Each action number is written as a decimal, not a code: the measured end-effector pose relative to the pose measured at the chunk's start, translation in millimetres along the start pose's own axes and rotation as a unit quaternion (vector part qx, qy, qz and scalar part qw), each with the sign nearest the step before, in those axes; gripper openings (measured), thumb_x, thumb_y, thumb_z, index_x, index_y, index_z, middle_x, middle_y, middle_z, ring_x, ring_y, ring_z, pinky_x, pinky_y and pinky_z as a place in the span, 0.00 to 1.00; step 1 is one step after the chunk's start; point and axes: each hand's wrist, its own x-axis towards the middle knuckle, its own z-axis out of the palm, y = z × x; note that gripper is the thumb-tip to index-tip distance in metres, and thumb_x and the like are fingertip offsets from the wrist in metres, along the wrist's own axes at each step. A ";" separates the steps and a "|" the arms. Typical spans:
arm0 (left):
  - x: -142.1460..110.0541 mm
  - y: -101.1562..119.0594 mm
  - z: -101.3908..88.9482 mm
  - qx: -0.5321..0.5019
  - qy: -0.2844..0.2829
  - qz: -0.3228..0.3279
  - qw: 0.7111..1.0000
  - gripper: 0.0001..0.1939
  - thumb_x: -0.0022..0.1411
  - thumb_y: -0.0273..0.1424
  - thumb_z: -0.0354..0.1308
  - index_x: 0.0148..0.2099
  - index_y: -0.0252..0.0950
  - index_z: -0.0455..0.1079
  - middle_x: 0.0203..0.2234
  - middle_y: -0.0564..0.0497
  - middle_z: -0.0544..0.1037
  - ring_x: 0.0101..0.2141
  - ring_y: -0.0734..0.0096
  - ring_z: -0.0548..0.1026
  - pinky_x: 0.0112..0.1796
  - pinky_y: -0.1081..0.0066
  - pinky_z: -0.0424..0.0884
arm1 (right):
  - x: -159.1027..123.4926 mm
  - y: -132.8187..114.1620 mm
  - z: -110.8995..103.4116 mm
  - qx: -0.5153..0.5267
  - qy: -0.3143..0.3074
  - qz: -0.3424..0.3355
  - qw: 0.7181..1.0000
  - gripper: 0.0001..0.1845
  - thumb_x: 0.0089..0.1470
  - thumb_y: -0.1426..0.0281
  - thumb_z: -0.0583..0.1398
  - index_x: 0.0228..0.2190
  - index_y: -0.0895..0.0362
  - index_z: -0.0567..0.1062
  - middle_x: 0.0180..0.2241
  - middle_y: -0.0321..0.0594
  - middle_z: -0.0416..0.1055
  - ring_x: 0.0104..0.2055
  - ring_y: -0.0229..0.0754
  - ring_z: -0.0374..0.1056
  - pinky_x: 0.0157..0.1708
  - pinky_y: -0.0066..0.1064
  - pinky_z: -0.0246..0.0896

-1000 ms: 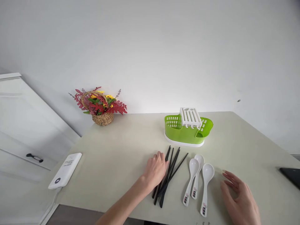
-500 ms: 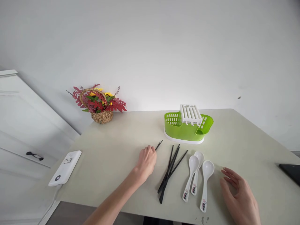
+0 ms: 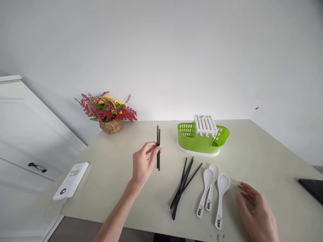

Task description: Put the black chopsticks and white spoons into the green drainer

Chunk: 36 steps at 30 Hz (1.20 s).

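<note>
Two black chopsticks (image 3: 158, 136) stand nearly upright in my left hand (image 3: 145, 161), pinched between thumb and fingers above the table, left of the green cutlery holder (image 3: 196, 144). Several more black chopsticks (image 3: 182, 188) lie crossed on the table below the holder. Beside them rest three white spoons (image 3: 222, 193), bowls pointing away from me. Right of the spoons, my right hand (image 3: 258, 211) lies at the table with its fingers loosely curved and the thumb apart, nothing in it. A white slotted rack (image 3: 205, 125) sits across the top of the holder.
A wicker basket of artificial flowers (image 3: 111, 126) stands at the back left against the wall. A white power bank (image 3: 71, 180) with a cable lies near the left edge. Part of a dark flat device (image 3: 313, 189) shows at the right. A white cabinet (image 3: 25, 134) stands left of the table.
My left hand has drawn two chopsticks leftward out of the pile, then lifted them and turned them upright. My right hand has stayed almost still.
</note>
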 end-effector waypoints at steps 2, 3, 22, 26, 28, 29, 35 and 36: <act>-4.0 3.4 -0.8 -0.078 0.037 -0.012 0.996 0.12 0.69 0.42 0.62 0.43 0.38 0.76 0.36 0.48 0.86 0.38 0.62 0.85 0.42 0.66 0.82 | 0.0 -0.5 0.3 0.000 0.004 -0.002 1.000 0.29 0.56 0.51 0.57 0.54 0.52 0.72 0.57 0.44 0.74 0.54 0.54 0.74 0.40 0.39 0.65; -6.8 3.1 0.1 -0.102 0.043 -0.021 0.994 0.12 0.69 0.42 0.63 0.43 0.37 0.76 0.37 0.47 0.86 0.37 0.61 0.86 0.43 0.64 0.83 | 0.0 -0.7 0.3 -0.002 0.005 -0.003 1.000 0.29 0.56 0.51 0.57 0.54 0.52 0.72 0.56 0.45 0.75 0.54 0.54 0.74 0.39 0.39 0.65; -33.8 -16.6 13.0 -0.077 0.020 0.034 0.996 0.09 0.70 0.38 0.63 0.43 0.38 0.78 0.39 0.48 0.87 0.39 0.60 0.86 0.44 0.64 0.85 | -1.3 -0.4 -0.8 -0.010 0.004 -0.016 1.000 0.26 0.58 0.52 0.57 0.53 0.51 0.73 0.57 0.43 0.74 0.53 0.53 0.74 0.39 0.38 0.65; -36.4 -20.6 16.5 -0.073 0.016 0.039 0.996 0.08 0.70 0.37 0.63 0.43 0.38 0.78 0.39 0.49 0.87 0.40 0.60 0.86 0.44 0.64 0.85 | -1.8 -0.7 -0.7 -0.014 0.006 -0.018 1.000 0.24 0.58 0.53 0.57 0.52 0.50 0.74 0.57 0.42 0.74 0.52 0.52 0.74 0.40 0.39 0.65; -36.8 -21.3 17.8 -0.072 0.014 0.035 0.997 0.08 0.70 0.37 0.63 0.43 0.39 0.78 0.40 0.49 0.87 0.40 0.60 0.86 0.44 0.64 0.85 | -2.1 -0.9 -1.0 -0.014 0.007 -0.015 1.000 0.24 0.58 0.53 0.57 0.52 0.50 0.74 0.57 0.41 0.74 0.52 0.52 0.74 0.40 0.39 0.65; -36.9 -21.4 18.3 -0.073 0.012 0.034 0.997 0.08 0.70 0.37 0.63 0.43 0.39 0.77 0.40 0.48 0.87 0.40 0.60 0.86 0.44 0.64 0.85 | -2.0 -0.9 -1.1 -0.013 0.007 -0.015 1.000 0.24 0.58 0.53 0.57 0.52 0.50 0.74 0.57 0.41 0.74 0.52 0.52 0.74 0.40 0.39 0.65; -37.1 -23.0 19.6 -0.079 0.009 0.024 0.997 0.10 0.70 0.40 0.63 0.43 0.39 0.77 0.38 0.49 0.87 0.39 0.60 0.86 0.44 0.64 0.85 | 0.4 -1.2 -0.7 0.001 0.005 -0.016 1.000 0.26 0.57 0.52 0.57 0.51 0.53 0.75 0.57 0.46 0.74 0.52 0.55 0.74 0.39 0.40 0.66; -37.0 -23.2 19.5 -0.078 0.010 0.021 0.997 0.11 0.70 0.41 0.63 0.43 0.39 0.77 0.38 0.48 0.87 0.40 0.59 0.86 0.44 0.63 0.85 | -0.2 -2.5 -1.1 0.004 0.004 -0.011 1.000 0.27 0.56 0.52 0.58 0.51 0.53 0.75 0.57 0.47 0.74 0.52 0.55 0.74 0.39 0.40 0.66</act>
